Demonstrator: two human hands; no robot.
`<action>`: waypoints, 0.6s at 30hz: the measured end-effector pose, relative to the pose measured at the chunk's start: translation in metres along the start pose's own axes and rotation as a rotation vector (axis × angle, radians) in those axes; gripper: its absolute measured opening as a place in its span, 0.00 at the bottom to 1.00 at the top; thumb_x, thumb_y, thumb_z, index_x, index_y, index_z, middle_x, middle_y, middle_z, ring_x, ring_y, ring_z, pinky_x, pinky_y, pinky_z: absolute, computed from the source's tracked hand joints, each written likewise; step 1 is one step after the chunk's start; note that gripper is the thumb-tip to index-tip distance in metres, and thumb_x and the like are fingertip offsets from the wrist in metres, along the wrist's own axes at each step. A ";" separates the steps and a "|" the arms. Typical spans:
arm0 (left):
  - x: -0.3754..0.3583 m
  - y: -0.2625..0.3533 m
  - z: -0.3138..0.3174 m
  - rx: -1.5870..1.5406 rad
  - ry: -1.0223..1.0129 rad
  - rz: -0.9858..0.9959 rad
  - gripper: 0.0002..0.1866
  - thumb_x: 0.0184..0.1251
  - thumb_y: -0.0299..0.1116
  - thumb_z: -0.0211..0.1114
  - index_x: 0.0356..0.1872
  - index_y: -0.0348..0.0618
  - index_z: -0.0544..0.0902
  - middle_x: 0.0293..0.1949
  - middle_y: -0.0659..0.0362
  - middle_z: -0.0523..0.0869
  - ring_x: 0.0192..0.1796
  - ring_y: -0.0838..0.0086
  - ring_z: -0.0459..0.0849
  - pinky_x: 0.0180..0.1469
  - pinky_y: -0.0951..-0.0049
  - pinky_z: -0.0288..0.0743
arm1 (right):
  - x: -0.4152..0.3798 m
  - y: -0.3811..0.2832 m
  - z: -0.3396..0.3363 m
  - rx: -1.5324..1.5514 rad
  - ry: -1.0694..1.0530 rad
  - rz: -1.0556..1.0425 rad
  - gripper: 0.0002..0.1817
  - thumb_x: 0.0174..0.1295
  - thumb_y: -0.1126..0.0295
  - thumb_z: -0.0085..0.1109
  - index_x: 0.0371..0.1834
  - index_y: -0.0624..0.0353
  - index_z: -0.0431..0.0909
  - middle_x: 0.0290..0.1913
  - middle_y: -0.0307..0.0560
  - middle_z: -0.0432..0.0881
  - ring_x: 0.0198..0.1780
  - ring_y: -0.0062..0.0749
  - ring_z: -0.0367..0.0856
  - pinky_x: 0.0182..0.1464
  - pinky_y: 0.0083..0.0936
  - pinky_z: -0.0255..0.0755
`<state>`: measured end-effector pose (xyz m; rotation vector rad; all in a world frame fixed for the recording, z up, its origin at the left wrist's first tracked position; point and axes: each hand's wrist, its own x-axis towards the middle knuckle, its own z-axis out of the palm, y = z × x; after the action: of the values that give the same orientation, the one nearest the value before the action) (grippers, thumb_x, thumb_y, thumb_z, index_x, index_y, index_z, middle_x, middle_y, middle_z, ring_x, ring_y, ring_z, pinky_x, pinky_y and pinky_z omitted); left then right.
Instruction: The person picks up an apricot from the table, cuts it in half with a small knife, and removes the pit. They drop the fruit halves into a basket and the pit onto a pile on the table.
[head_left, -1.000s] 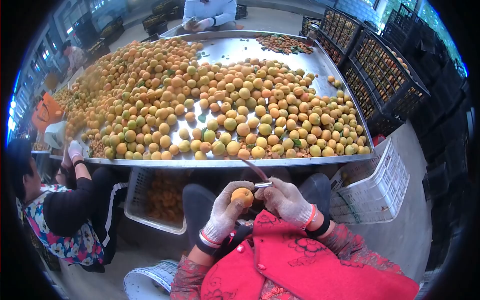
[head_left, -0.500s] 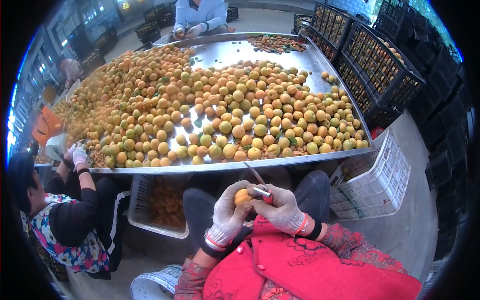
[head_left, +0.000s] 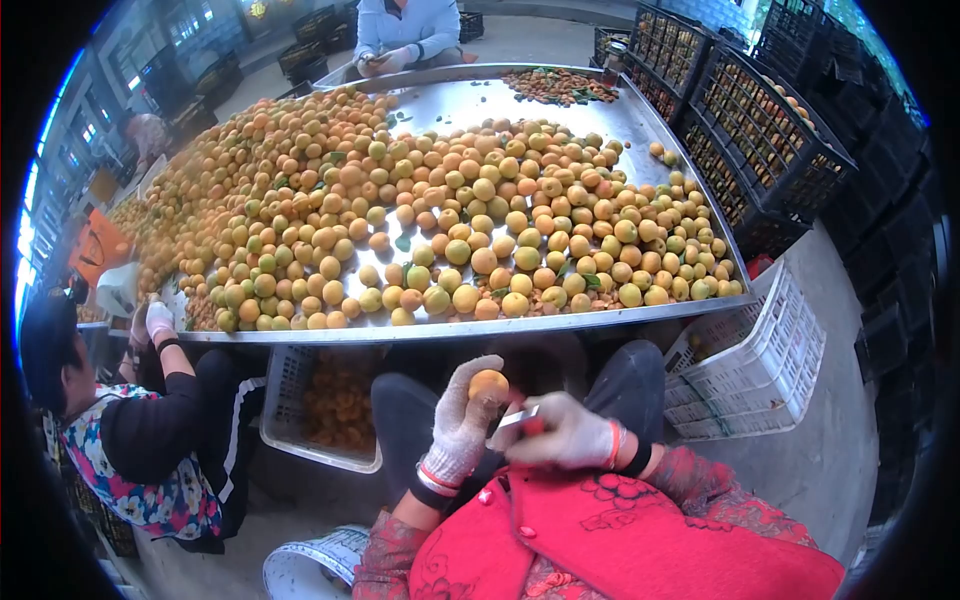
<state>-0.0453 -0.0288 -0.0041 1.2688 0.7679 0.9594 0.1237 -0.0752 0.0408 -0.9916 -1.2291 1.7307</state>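
My left hand [head_left: 458, 425], in a pale knitted glove, is closed around an orange apricot [head_left: 488, 384] that shows between its thumb and fingers. Beside it on the right, my gloved right hand [head_left: 572, 432] grips a small knife [head_left: 520, 418] with a red handle and a shiny metal part. Motion blurs the knife and fingertips, and I cannot make out the blade's edge. Both hands are over my lap, in front of the metal table [head_left: 450, 330], where a wide heap of apricots [head_left: 480, 190] lies.
Under the table's edge stands a white crate [head_left: 372, 462] with orange fruit pieces. Another white crate [head_left: 765, 370] is at right, a white bucket [head_left: 300, 570] below. Black crates of fruit [head_left: 770, 130] are stacked at right. One co-worker [head_left: 140, 440] sits at left, another [head_left: 405, 35] opposite.
My hands have moved apart a little. The left hand has tipped upright with the apricot, while the right has lowered and turned the knife, whose curved blade showed upward before.
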 end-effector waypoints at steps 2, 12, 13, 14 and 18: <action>0.004 0.002 -0.003 -0.020 -0.030 0.029 0.25 0.74 0.49 0.56 0.60 0.38 0.74 0.52 0.58 0.79 0.50 0.76 0.78 0.54 0.76 0.72 | -0.001 0.006 0.006 -0.148 0.081 -0.064 0.05 0.63 0.70 0.61 0.38 0.59 0.80 0.31 0.35 0.79 0.26 0.11 0.71 0.26 0.13 0.63; 0.000 -0.004 -0.007 -0.135 -0.097 0.037 0.33 0.72 0.60 0.53 0.59 0.38 0.74 0.47 0.61 0.80 0.43 0.82 0.77 0.45 0.80 0.73 | 0.000 0.014 -0.009 -0.182 0.250 0.007 0.08 0.72 0.67 0.52 0.43 0.61 0.73 0.24 0.39 0.75 0.26 0.18 0.72 0.29 0.22 0.68; 0.000 -0.005 -0.007 -0.120 -0.091 0.046 0.32 0.72 0.60 0.53 0.59 0.38 0.74 0.46 0.60 0.80 0.43 0.82 0.77 0.45 0.80 0.73 | 0.000 0.014 -0.009 -0.211 0.243 0.005 0.08 0.72 0.67 0.52 0.42 0.61 0.73 0.24 0.40 0.76 0.26 0.19 0.73 0.29 0.23 0.69; 0.001 -0.005 -0.008 -0.086 -0.099 0.064 0.32 0.72 0.59 0.53 0.58 0.37 0.74 0.46 0.59 0.81 0.43 0.80 0.78 0.46 0.79 0.73 | 0.001 0.011 -0.009 -0.224 0.261 0.016 0.09 0.72 0.66 0.53 0.40 0.61 0.73 0.24 0.45 0.76 0.26 0.24 0.76 0.30 0.27 0.70; 0.001 -0.001 -0.008 0.005 -0.113 0.104 0.29 0.72 0.55 0.54 0.56 0.35 0.75 0.48 0.55 0.82 0.47 0.73 0.80 0.51 0.72 0.75 | 0.000 0.005 -0.009 -0.388 0.232 -0.094 0.10 0.71 0.64 0.54 0.39 0.60 0.74 0.25 0.49 0.78 0.27 0.37 0.81 0.31 0.32 0.71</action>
<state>-0.0521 -0.0239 -0.0061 1.3663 0.6219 0.9614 0.1314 -0.0732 0.0342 -1.2959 -1.4604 1.2867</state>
